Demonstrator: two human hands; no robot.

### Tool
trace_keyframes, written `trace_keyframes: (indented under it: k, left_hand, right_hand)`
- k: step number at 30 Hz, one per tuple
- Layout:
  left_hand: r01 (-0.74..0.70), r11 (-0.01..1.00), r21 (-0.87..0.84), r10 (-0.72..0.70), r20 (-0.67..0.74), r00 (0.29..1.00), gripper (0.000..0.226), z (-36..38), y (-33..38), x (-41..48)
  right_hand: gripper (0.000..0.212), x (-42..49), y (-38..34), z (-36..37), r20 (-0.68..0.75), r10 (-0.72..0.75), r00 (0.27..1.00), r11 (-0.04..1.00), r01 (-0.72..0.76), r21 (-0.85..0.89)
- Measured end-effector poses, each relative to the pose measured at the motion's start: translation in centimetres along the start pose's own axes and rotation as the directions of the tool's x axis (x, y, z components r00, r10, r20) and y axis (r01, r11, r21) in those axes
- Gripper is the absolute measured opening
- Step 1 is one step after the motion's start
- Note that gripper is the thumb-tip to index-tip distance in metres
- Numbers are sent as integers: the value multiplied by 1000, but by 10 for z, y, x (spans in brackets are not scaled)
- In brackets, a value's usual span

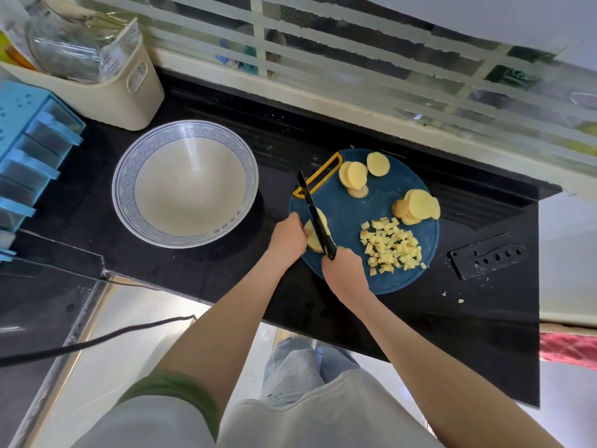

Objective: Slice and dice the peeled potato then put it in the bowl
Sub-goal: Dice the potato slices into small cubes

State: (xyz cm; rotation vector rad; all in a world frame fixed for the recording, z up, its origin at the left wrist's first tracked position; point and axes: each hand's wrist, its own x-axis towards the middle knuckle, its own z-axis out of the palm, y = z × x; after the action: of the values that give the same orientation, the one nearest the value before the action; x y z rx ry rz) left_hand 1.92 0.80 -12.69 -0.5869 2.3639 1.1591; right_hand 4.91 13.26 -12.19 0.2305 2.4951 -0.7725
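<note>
1. The black tabletop [226, 270] carries everything; a cream basket [129, 92] stands at its far left
2. The bowl [185, 189] sits left of the board, near it but apart, and holds no potato yet
3. The round blue board [361, 205] bears all the potato
4. A black sheath [486, 257] lies right of the board, well apart from both hands
5. The left hand [288, 236] is at the board's left edge, its fingers curled down onto the near slices and pinning them
6. The right hand [344, 270] is at the board's near edge, its fingers clenched round the knife handle
7. The knife [311, 205] runs from the right hand away from the person, with the tip leaning a little left and the blade across the near slices
8. The near slices [311, 242] lie between the 2 hands, touching the left fingers. The blade crosses them from near to far, so I judge this pass makes strips, and the stack would then need a quarter turn for cubes
9. 2 heaps wait uncut: the far slices [353, 174] and the right slices [420, 205]
10. The dice [391, 247] are heaped just right of the right hand, on the side away from the bowl, so that hand is nearer them and the left is nearer the bowl
11. A crumb [461, 300] lies off the board
</note>
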Motion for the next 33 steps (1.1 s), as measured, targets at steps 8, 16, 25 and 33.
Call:
trace_keyframes:
  k: [8, 16, 25, 33]
  left_hand:
    - [72, 997, -34, -69, 82, 994, 19, -4, -3, -1]
    - [95, 991, -94, -81, 136, 987, 12, -6, -7, 5]
    - [90, 992, -91, -76, 147, 986, 10, -5, -6, 7]
    - [114, 988, -104, -98, 149, 984, 11, -3, -6, 10]
  right_hand:
    - [17, -12, 3, -9, 15, -17, 1000, 1000, 17, -21]
    - [17, -14, 1, -7, 34, -8, 999, 1000, 9, -29]
    - [15, -16, 2, -2, 51, 30, 998, 999, -28, -37]
    - [12, -18, 7, -1, 74, 88, 993, 996, -86, -37]
